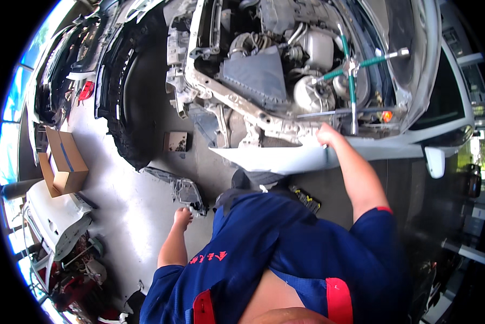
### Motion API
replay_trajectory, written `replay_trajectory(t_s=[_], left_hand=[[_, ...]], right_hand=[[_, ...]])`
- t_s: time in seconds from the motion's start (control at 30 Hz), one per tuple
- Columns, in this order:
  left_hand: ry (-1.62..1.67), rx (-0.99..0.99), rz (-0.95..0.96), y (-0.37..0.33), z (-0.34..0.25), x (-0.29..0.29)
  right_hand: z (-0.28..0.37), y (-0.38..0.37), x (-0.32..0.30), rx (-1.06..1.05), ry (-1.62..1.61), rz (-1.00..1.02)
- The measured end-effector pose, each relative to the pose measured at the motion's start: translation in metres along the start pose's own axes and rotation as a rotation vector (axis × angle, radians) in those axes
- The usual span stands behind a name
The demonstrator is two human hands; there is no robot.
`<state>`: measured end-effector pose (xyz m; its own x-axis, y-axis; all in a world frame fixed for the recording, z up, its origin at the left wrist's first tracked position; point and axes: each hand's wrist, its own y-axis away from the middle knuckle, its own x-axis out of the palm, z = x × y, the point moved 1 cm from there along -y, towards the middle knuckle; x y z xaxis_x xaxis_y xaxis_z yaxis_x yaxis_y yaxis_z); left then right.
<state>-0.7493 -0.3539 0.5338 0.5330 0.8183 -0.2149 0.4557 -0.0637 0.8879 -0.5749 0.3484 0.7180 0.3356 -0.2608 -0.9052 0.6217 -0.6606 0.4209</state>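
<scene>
Holding nothing visible in loosely curled L hand [183, 217], just beside clear-and-black plastic headlamp unit [184, 191] on shiny grey floor [123, 191]; can't tell if touching. Touching, by look, upper edge of long white-painted metal fender [269, 159] w/ R hand [326, 135]; closed-looking there, but w/ palm side hidden, so can't tell if holding a small tool or just pressing on metal.

Going L to R: on far L, bulky white-painted metal body panel [59, 218], w/ open brown cardboard box [69, 175] w/ blue strip just above it in view. Next, long curved black plastic bumper shell [126, 148] on floor, well apart from L hand. Then headlamp unit, also on floor, btwn bumper shell & fender. Further R, open engine bay [190, 65] w/ wedge-shaped dark-grey plastic box [258, 78] in place & grimy bare metal rail [226, 96] along near side. Below rail, fender. Then, over R end of bay, cross-shaped chrome wheel wrench [352, 67] w/ green sleeves. Farthest R, white door mirror [435, 162].

Done, judging by look: front corner stripped, w/ no bumper or headlamp on it; can't tell if those on floor came off this car. Left: fender, on car as yet; can't tell if loose or fully bolted. Prob mid-job.
</scene>
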Motion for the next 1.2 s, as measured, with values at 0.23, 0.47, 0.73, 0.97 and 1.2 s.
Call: replay_trajectory(t_s=[0.23,0.47,0.73,0.97,1.2], left_hand=[[-0.119,0.253,0.064,0.002,-0.041,0.038],[-0.051,0.167,0.073,0.007,-0.017,0.008],[0.015,0.042,0.055,0.004,-0.002,0.008],[-0.026,0.081,0.07,0.01,0.002,0.025],[-0.052,0.093,0.038,0.005,0.001,0.023]], right_hand=[[0.016,0.009,-0.028,0.425,-0.874,0.362],[0.026,0.015,-0.019,0.477,-0.847,0.418],[0.017,0.001,-0.021,0.374,-0.534,0.446],[0.018,0.001,-0.018,-0.246,0.354,-0.032],[0.014,0.014,-0.007,-0.216,0.233,-0.222]])
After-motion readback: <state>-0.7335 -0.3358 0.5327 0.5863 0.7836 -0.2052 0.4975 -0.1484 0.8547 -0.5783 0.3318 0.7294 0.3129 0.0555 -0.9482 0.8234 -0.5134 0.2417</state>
